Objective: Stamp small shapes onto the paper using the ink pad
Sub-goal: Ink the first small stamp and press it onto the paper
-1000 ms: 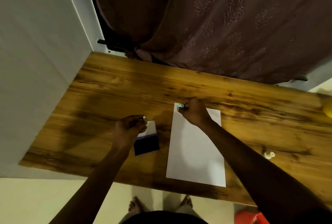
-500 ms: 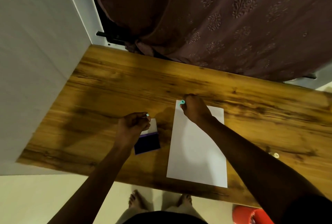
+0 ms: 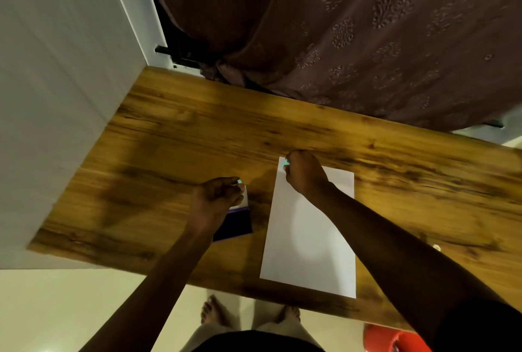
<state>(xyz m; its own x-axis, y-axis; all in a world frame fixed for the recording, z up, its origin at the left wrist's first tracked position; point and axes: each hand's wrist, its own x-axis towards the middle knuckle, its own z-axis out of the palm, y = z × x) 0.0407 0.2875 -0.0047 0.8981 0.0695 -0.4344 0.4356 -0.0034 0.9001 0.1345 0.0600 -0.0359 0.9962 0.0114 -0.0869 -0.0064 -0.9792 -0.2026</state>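
Paper (image 3: pixel 310 238) lies flat on the wooden table (image 3: pixel 169 139), no marks visible yet. Right hand (image 3: pixel 303 173) pinches a small teal stamp (image 3: pixel 284 164) at the sheet's far-left corner. Left hand (image 3: pixel 216 199), curled around another teal piece, rests over the open ink pad (image 3: pixel 236 224) just left. Risks: nothing pins the sheet, so pressing may slide it and smear; this close to the edge, the print may land partly on wood.

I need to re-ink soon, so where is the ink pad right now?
In the head view the ink pad lies open on the wooden table, left of the white paper, partly under the left hand.
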